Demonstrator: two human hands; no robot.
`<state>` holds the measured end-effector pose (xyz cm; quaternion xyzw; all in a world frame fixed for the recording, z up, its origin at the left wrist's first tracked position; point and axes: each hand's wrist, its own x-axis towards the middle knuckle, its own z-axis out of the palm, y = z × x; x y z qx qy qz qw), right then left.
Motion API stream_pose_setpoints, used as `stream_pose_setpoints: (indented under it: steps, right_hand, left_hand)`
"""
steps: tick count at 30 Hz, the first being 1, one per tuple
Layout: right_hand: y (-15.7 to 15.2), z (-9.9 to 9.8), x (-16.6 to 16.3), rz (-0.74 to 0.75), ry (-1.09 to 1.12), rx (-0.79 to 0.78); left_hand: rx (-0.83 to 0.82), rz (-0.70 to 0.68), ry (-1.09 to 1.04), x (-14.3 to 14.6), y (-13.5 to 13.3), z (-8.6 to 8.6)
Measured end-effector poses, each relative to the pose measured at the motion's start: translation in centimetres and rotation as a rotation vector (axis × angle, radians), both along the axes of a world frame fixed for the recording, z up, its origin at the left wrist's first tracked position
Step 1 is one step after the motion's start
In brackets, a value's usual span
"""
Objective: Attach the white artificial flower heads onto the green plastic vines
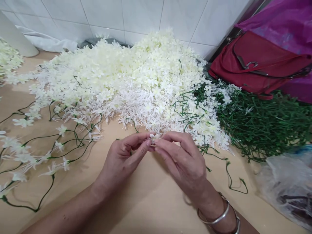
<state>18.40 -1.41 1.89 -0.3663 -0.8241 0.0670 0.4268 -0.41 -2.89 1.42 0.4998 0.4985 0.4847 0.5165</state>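
Note:
My left hand (123, 157) and my right hand (181, 159) meet fingertip to fingertip above the tan table (146, 201). Between them they pinch a small white artificial flower (153, 136). Just beyond the fingers lies a large heap of cream and white artificial flowers (136, 78). Finished green stems with white blossoms (48, 152) are spread on the table to the left of my left hand. Silver bangles (219, 216) circle my right wrist.
A pile of bare green plastic stems (263, 120) lies at the right. Behind it sit a red handbag (258, 65) and purple fabric (285, 22). A clear plastic bag (287, 182) rests at the right edge. A white tiled wall (136, 16) backs the table.

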Motion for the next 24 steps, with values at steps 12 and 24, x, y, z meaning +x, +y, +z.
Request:
stream_pose_setpoints:
  steps: [12, 24]
  right_hand:
    - [-0.2, 0.0, 0.1, 0.049, -0.030, -0.032]
    - [-0.1, -0.1, -0.2, 0.092, 0.005, -0.084]
  left_hand:
    - [-0.010, -0.115, 0.050, 0.2, 0.0, 0.9]
    - [-0.056, -0.064, -0.091, 0.1, 0.7, -0.2]
